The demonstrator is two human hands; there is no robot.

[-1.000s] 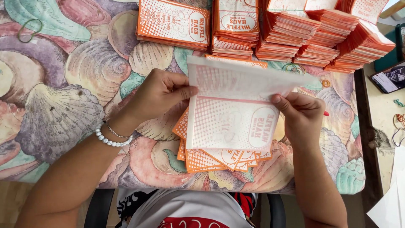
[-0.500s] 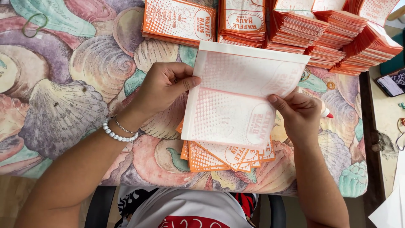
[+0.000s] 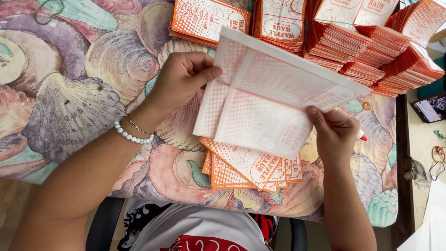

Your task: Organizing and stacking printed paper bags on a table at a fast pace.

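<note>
Both hands hold one white and orange dotted paper sheet above the table, its upper part bent over toward me along a fold. My left hand pinches the sheet's left edge. My right hand grips its lower right corner. Under the sheet lies a small fanned pile of folded orange paper pieces, partly hidden by it.
A tablecloth with a seashell print covers the table. Several stacks of orange printed paper pieces line the far edge. A green rubber band lies far left. A phone and rubber bands sit at right.
The sheet's top has been folded down toward me and the sheet tilted. My left hand moved up along its left edge, my right hand stayed at the lower right.
</note>
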